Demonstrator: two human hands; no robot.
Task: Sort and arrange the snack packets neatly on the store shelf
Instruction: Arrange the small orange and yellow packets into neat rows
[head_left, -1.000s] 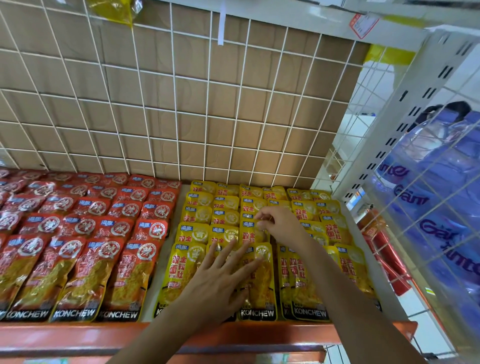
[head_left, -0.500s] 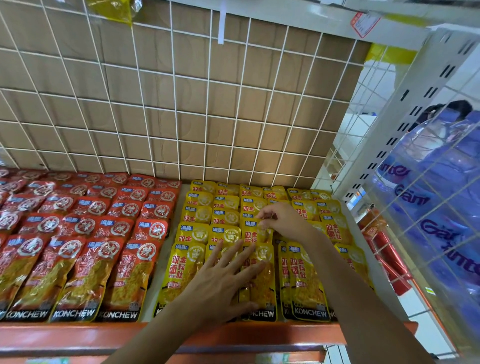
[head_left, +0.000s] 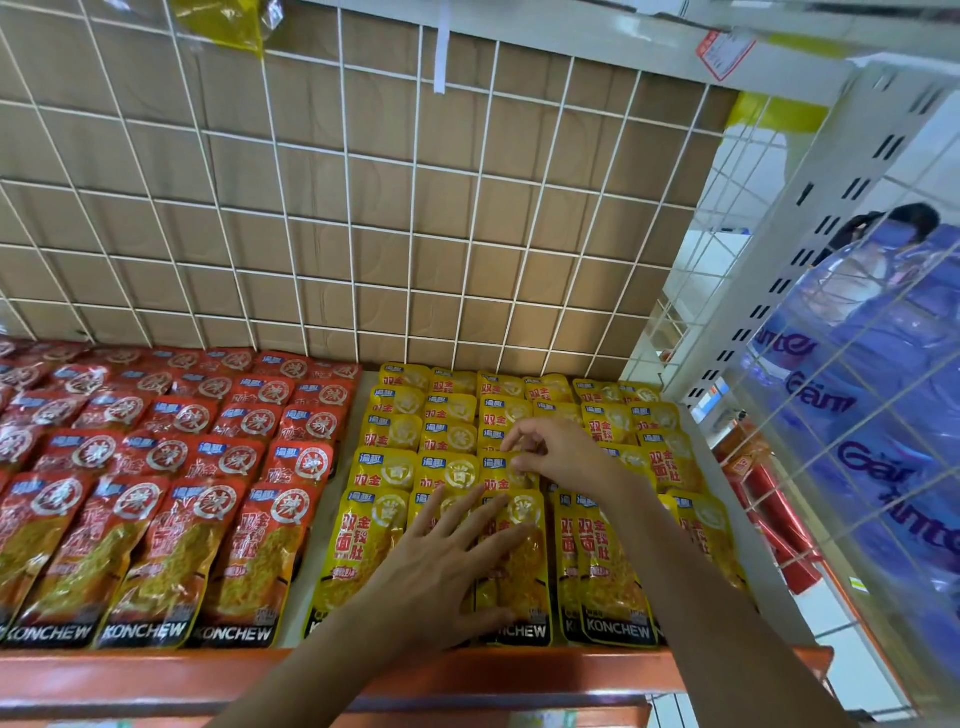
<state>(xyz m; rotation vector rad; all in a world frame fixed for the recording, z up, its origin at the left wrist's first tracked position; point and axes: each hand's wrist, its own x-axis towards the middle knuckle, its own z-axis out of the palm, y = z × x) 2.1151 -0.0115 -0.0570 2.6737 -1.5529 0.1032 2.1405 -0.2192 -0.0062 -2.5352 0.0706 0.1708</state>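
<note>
At the shelf (head_left: 156, 675) front edge, the left hand (head_left: 441, 566) is pressing flat, fingers spread wide, on the front yellow packets (head_left: 358, 561). Behind, the right hand (head_left: 558, 457) is pinching a second-row packet (head_left: 496, 470) by its top; a hard pull could be dragging the overlapped neighbours (head_left: 447, 470) crooked.

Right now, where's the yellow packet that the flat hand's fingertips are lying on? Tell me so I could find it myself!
Find the orange-edged shelf, with red packets on the left and yellow packets on the right. In the yellow front row, take the third packet from the left. Only this one lies under the fingertips of the left hand, and the right hand pinches the packet behind.
</note>
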